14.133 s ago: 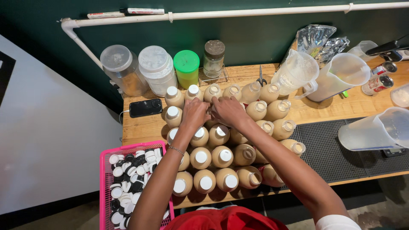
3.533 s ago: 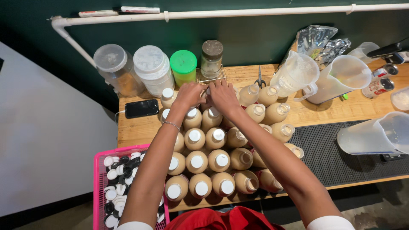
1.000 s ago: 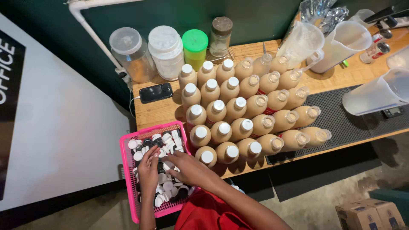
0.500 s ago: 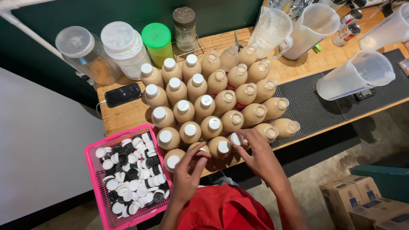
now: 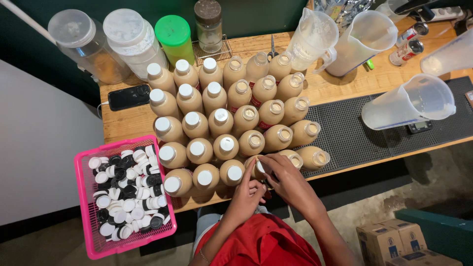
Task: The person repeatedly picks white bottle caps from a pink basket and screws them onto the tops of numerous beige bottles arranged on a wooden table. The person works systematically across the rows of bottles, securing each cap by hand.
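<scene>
Both my hands meet on the bottle [image 5: 257,167] at the counter's [image 5: 340,88] front edge, right of the pink basket [image 5: 84,212]: left hand [image 5: 246,189] steadying, right hand [image 5: 288,180] pinching its white cap [image 5: 260,166] (seat it square, then twist).

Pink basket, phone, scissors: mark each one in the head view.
pink basket [image 5: 84,162]: head view, bare left rim.
phone [image 5: 128,97]: head view, middle of dark screen.
scissors [image 5: 272,48]: head view, on the handles, lying on the wooden table.
</scene>
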